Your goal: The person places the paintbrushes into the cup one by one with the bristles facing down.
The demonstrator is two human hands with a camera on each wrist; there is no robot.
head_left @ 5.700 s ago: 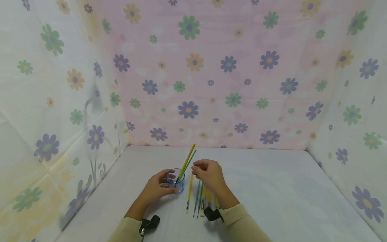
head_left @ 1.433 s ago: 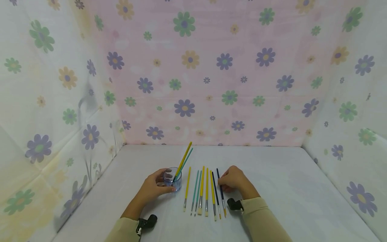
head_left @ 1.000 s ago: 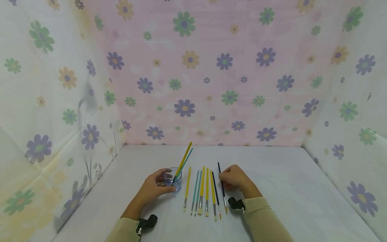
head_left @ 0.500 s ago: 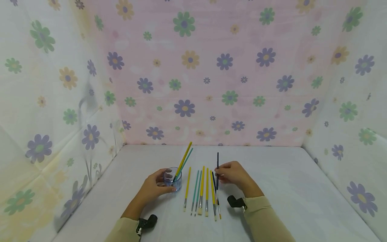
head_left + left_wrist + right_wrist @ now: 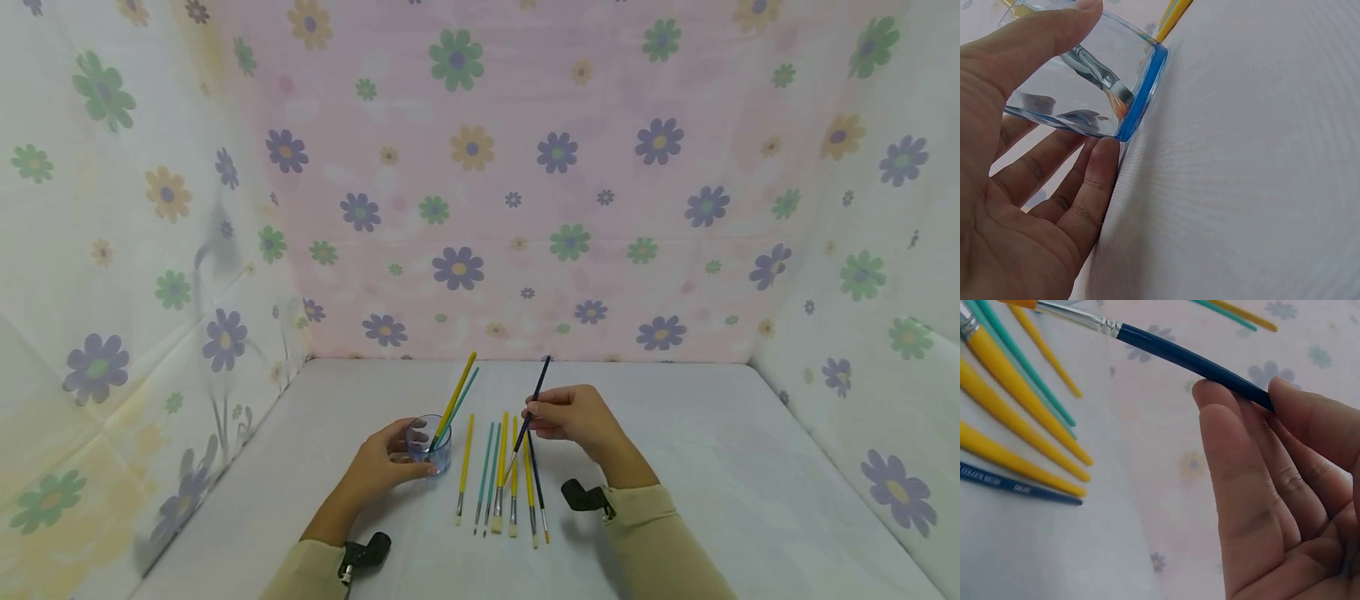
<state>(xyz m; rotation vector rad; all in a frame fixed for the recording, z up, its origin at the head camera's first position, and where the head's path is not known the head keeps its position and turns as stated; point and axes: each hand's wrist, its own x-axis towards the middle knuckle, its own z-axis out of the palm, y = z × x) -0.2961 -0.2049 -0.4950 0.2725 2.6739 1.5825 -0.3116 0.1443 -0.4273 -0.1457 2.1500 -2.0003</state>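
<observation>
A person is working with two bare hands at a white tabletop [image 5: 712, 475], the left hand [image 5: 382, 467] curving its thumb and fingers around a clear cup [image 5: 441, 463] that is standing upright. Inside the cup, a yellow brush [image 5: 459, 389] and a teal brush [image 5: 467, 387] are leaning handle-up toward the right hand [image 5: 577, 417], while orange bristles [image 5: 1117, 105] are showing low beside the blue base [image 5: 1145, 94]. The right hand is pinching a dark blue brush [image 5: 521, 437] between thumb and fingers, its bristle end angling down and toward the left hand, in front of the brush row as seen from the head. Between the hands, seven more brushes [image 5: 501, 454], four yellow, two teal and one dark blue, are lying side by side, bristles toward the person. Beyond both hands, the table's far edge is meeting a pink floral backdrop [image 5: 525, 167]; white floral cloth [image 5: 892, 350] is bordering the sides, with a wide stretch of tabletop running out right of the right hand and a narrower one left of the left.
</observation>
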